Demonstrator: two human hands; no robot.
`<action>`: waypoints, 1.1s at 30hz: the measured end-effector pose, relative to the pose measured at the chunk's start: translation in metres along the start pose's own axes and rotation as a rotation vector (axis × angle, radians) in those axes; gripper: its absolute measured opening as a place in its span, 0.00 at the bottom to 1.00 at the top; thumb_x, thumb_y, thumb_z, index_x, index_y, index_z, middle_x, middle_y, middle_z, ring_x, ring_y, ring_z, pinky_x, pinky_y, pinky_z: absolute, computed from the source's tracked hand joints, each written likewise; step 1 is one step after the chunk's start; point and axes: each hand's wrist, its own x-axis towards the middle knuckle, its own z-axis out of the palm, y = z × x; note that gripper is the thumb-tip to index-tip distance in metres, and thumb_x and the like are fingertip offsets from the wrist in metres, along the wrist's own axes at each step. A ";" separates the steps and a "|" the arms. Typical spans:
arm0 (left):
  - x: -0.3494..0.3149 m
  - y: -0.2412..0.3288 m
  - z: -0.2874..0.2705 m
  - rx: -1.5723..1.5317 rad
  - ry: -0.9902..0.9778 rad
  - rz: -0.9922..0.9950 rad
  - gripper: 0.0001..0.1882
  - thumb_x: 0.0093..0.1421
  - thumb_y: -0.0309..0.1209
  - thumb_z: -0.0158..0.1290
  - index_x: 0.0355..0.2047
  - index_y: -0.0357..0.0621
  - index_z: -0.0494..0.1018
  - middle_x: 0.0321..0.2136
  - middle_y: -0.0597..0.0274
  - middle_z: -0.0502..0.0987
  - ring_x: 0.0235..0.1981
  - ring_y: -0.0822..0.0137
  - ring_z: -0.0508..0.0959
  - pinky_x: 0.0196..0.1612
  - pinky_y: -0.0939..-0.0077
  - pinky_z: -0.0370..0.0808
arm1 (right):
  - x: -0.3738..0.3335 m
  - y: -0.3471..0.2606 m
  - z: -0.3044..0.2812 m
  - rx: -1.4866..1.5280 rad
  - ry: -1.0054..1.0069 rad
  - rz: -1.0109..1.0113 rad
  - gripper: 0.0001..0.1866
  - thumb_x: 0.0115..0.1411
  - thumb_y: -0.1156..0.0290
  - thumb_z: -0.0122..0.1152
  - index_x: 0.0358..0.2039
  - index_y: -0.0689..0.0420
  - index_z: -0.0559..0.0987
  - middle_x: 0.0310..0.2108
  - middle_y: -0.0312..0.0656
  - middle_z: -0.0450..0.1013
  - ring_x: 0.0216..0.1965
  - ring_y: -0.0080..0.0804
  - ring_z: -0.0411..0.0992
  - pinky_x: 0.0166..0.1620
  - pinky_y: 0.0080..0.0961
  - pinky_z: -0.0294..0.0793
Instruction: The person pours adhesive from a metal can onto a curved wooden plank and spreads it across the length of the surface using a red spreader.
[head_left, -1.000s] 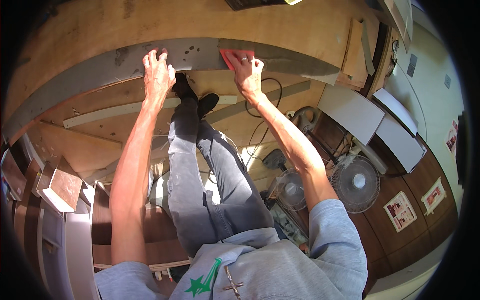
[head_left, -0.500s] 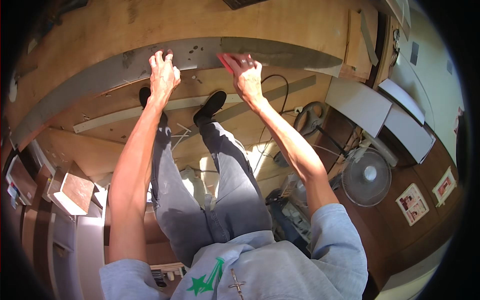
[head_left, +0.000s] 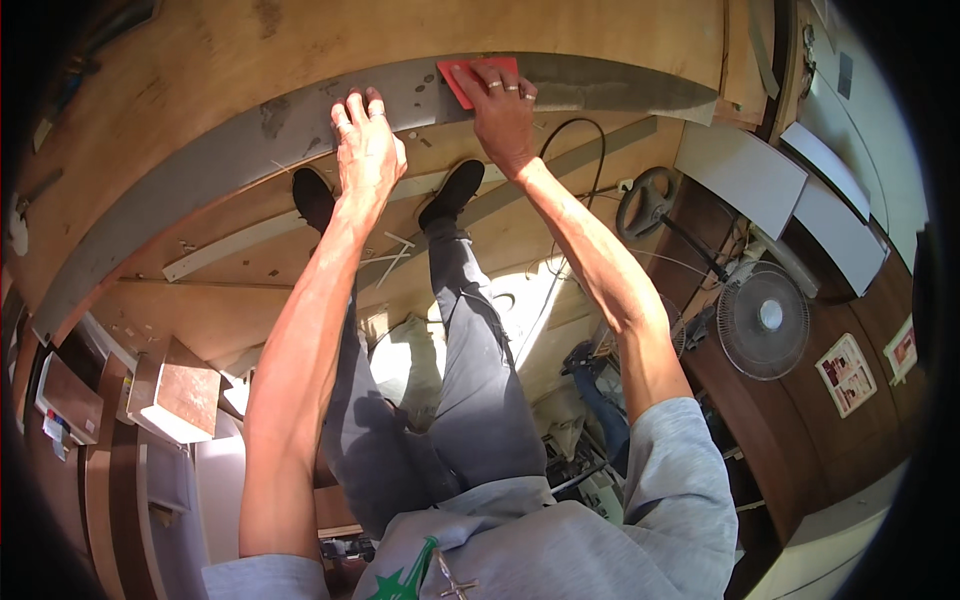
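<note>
A long curved grey strip runs in an arc along the wooden surface, with dark spots and a darker grey section on its right. My right hand presses a flat red rectangular piece against the strip near where the two greys meet. Its fingers lie over the red piece, whose exact kind I cannot make out. My left hand is at the strip's near edge to the left, fingers stretched out and fingertips on the grey surface, holding nothing. Rings show on both hands.
Below the strip are my shoes, a pale slat and a black cable. To the right stand a fan, a steering-wheel-shaped object and white panels. Wooden boxes sit at the left.
My right hand has moved farther across the strip, and the red piece, tilted before, now lies flatter on it. My left fingertips stay near the same part of the strip. The whole view has shifted.
</note>
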 end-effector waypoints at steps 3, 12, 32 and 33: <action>0.001 0.006 -0.007 -0.068 -0.057 -0.043 0.37 0.51 0.22 0.57 0.63 0.27 0.61 0.59 0.38 0.61 0.60 0.37 0.61 0.61 0.54 0.74 | -0.009 -0.001 -0.010 0.023 -0.073 -0.001 0.25 0.57 0.76 0.55 0.55 0.43 0.79 0.52 0.33 0.74 0.53 0.34 0.70 0.56 0.42 0.62; 0.002 0.002 -0.004 -0.029 -0.056 -0.044 0.37 0.51 0.24 0.58 0.63 0.28 0.61 0.59 0.37 0.61 0.61 0.36 0.61 0.62 0.52 0.73 | 0.003 0.015 -0.012 -0.025 -0.041 -0.011 0.25 0.57 0.76 0.55 0.55 0.43 0.79 0.54 0.33 0.73 0.53 0.33 0.70 0.57 0.42 0.61; 0.000 0.002 0.006 0.015 -0.039 -0.031 0.40 0.52 0.26 0.58 0.64 0.28 0.59 0.61 0.39 0.60 0.62 0.36 0.61 0.66 0.46 0.64 | 0.002 0.005 0.004 -0.009 0.003 0.034 0.27 0.57 0.77 0.55 0.57 0.42 0.78 0.55 0.33 0.72 0.55 0.33 0.68 0.57 0.40 0.60; -0.001 0.002 0.006 0.004 -0.040 -0.033 0.40 0.52 0.26 0.58 0.64 0.28 0.59 0.61 0.39 0.60 0.62 0.36 0.60 0.67 0.46 0.64 | 0.001 0.004 0.003 -0.016 0.001 0.035 0.25 0.57 0.75 0.55 0.56 0.42 0.79 0.55 0.33 0.72 0.54 0.33 0.69 0.56 0.40 0.60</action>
